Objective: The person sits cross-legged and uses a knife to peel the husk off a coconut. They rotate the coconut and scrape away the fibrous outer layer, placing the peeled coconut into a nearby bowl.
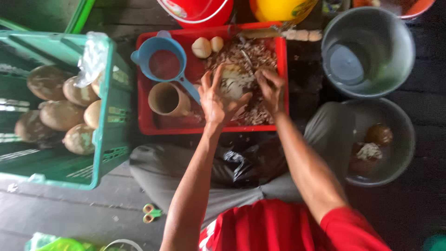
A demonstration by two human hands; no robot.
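Over a red tray [145, 122] my left hand [216, 98] cups a pale round peeled object [234, 83], fingers spread around its left side. My right hand [272, 90] presses on its right side; whether it holds a tool is hidden. Brown and white shavings [253, 56] cover the tray's right half. Two small pale peeled balls [207, 46] lie at the tray's back.
A blue scoop [162, 62] and a tan cup [168, 99] sit in the tray's left half. A green crate [104, 107] with several brown round fruits stands left. Two grey basins [367, 51] [399, 139] are right, the nearer holding dark pieces. Small scissors [151, 213] lie on the floor.
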